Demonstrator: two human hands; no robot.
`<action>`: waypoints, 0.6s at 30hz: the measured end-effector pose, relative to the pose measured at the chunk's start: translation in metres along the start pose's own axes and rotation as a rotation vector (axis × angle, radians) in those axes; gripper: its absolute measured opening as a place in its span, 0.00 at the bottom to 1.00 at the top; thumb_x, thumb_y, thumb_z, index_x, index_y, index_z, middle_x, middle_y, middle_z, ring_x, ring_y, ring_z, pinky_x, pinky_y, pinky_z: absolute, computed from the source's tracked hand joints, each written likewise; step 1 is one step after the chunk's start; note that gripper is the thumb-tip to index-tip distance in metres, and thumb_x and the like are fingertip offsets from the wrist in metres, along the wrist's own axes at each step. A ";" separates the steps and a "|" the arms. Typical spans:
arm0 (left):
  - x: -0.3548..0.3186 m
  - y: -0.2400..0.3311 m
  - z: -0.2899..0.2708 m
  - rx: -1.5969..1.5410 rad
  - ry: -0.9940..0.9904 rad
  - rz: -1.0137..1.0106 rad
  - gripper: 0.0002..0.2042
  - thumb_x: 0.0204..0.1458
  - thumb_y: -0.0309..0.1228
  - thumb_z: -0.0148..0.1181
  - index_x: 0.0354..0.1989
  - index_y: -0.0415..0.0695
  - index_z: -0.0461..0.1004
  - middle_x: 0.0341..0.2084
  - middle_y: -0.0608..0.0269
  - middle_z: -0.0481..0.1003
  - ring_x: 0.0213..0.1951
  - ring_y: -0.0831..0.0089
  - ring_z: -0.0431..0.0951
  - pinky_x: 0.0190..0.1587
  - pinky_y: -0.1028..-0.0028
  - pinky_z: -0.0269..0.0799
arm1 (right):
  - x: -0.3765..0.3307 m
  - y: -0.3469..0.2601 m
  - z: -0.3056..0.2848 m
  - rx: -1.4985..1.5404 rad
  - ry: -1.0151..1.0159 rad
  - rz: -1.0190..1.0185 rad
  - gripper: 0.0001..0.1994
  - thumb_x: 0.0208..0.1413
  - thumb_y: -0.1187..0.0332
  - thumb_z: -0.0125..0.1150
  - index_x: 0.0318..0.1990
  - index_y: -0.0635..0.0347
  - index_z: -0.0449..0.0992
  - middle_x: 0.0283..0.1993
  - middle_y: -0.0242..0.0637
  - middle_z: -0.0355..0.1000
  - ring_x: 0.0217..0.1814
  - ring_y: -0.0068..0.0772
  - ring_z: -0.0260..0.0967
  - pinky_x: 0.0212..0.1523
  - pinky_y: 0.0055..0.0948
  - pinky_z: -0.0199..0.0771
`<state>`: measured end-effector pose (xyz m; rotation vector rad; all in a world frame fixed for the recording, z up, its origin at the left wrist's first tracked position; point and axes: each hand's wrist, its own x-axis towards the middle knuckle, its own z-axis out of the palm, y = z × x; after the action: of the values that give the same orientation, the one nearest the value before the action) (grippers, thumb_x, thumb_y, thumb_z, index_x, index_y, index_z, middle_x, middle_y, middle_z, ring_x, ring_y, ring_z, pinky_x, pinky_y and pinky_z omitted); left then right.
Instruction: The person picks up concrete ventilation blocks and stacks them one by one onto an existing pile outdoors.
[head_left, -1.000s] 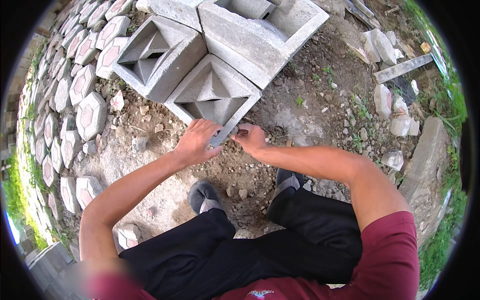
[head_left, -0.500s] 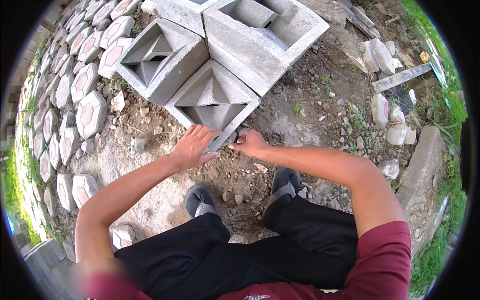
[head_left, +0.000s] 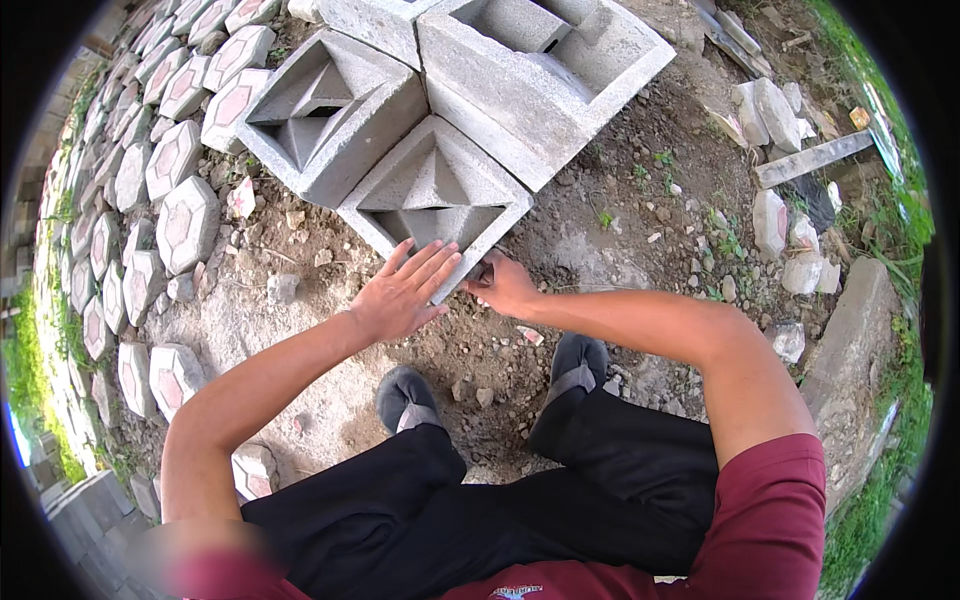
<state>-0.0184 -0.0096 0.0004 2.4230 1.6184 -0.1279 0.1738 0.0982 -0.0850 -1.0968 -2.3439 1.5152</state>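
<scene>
The nearest grey concrete block (head_left: 405,188) has a square outline and a hollow face with sloping inner walls and a slot. On its near corner my left hand (head_left: 402,292) lies flat, fingers stretched and slightly apart. Just right of that corner, low against the block's outer side, is my right hand (head_left: 504,284). Its fingers are curled together; what they pinch, if anything, is hidden. A similar block (head_left: 372,128) adjoins at the upper left, and a larger concrete block (head_left: 510,118) stands against the near one at the upper right.
Hexagonal pavers (head_left: 187,225) with reddish centres are stacked along the left. Broken concrete pieces (head_left: 770,115), a narrow bar (head_left: 815,158) and a long concrete slab (head_left: 850,330) lie at right. My shoes (head_left: 407,397) stand on stony soil.
My left hand has spread its fingers flatter and farther onto the block's corner. The right hand stays curled beside the block, turned slightly. The whole view has shifted a little.
</scene>
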 end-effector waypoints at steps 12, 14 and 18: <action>0.016 0.010 -0.011 -0.095 -0.002 0.026 0.36 0.57 0.44 0.42 0.67 0.40 0.34 0.67 0.56 0.40 0.69 0.64 0.38 0.68 0.57 0.27 | -0.024 0.017 -0.063 0.070 -0.253 0.357 0.23 0.44 0.65 0.68 0.45 0.69 0.69 0.30 0.43 0.74 0.27 0.28 0.74 0.28 0.29 0.72; 0.017 0.012 -0.007 -0.066 0.004 -0.008 0.36 0.56 0.43 0.44 0.67 0.40 0.33 0.67 0.56 0.40 0.69 0.63 0.37 0.68 0.56 0.27 | -0.032 0.021 -0.071 0.080 -0.319 0.369 0.25 0.47 0.67 0.66 0.50 0.70 0.65 0.32 0.42 0.74 0.26 0.28 0.73 0.26 0.28 0.71; 0.016 0.016 -0.014 -0.110 0.058 0.002 0.35 0.54 0.40 0.47 0.67 0.40 0.41 0.67 0.56 0.41 0.69 0.63 0.37 0.67 0.54 0.28 | -0.053 0.028 -0.069 0.657 -0.468 0.399 0.30 0.54 0.71 0.60 0.60 0.73 0.53 0.43 0.44 0.73 0.37 0.30 0.73 0.38 0.25 0.73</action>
<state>0.0018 0.0025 0.0132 2.3655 1.6024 0.0315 0.2589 0.1206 -0.0614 -1.1438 -1.6307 2.6670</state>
